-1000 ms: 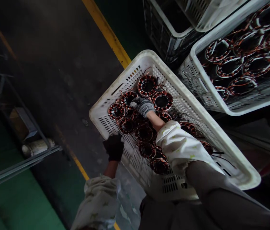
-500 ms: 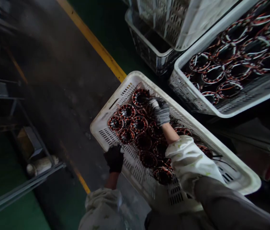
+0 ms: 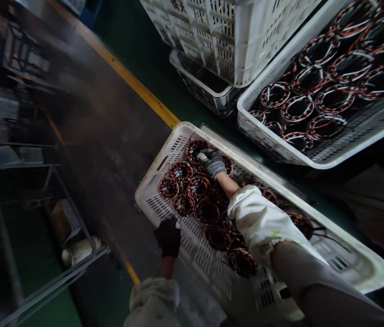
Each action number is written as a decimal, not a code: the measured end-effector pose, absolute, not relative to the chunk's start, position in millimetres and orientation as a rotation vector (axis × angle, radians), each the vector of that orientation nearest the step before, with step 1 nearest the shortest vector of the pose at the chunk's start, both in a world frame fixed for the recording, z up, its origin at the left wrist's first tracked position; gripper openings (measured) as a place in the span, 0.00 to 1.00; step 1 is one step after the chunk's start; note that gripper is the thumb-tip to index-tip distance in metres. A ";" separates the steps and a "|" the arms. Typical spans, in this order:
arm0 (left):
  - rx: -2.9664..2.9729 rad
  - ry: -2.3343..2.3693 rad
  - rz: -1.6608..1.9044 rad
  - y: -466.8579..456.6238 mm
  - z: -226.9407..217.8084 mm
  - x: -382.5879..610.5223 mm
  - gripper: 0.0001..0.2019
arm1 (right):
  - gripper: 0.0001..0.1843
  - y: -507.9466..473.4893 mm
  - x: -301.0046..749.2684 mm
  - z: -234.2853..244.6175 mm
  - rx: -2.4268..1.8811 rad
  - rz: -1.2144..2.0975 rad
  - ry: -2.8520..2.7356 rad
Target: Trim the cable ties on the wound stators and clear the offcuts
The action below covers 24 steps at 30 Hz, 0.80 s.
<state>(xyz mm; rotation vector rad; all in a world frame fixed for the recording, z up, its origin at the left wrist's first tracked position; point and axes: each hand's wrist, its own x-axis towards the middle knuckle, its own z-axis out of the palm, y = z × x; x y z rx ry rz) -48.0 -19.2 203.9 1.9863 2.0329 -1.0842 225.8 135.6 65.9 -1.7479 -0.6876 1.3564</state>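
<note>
A white plastic crate [image 3: 314, 213] holds several motor stators, dark rings with copper-coloured windings. My right hand [image 3: 213, 164], in a grey knitted glove, reaches across them to the far side. Its fingers are bent around the rim of a stator [image 3: 194, 149], the fingertips partly hidden in its dark bore. At the near left edge of the crate, my left hand [image 3: 169, 236] in a dark glove is closed over the rim. More stators [image 3: 199, 186] stand close beside my right hand, and one [image 3: 241, 262] leans near the crate's near wall.
A second white crate [image 3: 273, 147] full of stators with white and orange leads stands at the upper right. Stacked crates [image 3: 209, 41] rise behind. A yellow line [image 3: 137, 91] crosses the floor. A metal frame rack [image 3: 52, 277] stands at the left.
My right hand has shifted slightly left, its fingers now further over the far stator. My left hand stays on the crate's rim. The camera view has swung, showing more of the stacked crates.
</note>
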 end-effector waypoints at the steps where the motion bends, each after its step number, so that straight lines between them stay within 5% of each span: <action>1: 1.984 2.036 -1.083 -19.2 204.1 -47.7 0.20 | 0.18 136.0 226.5 66.7 -1.784 1.352 -0.722; 12: 1.948 2.050 -1.074 -22.0 201.4 -51.2 0.22 | 0.16 137.5 225.0 70.2 -1.879 1.322 -0.714; 20: 1.905 2.035 -1.054 -24.6 200.1 -52.8 0.19 | 0.25 80.6 245.1 100.0 -1.549 1.191 -0.478; 24: 1.827 2.080 -0.970 -30.7 194.0 -54.3 0.21 | 0.17 7.2 262.3 97.0 -1.724 1.120 -0.402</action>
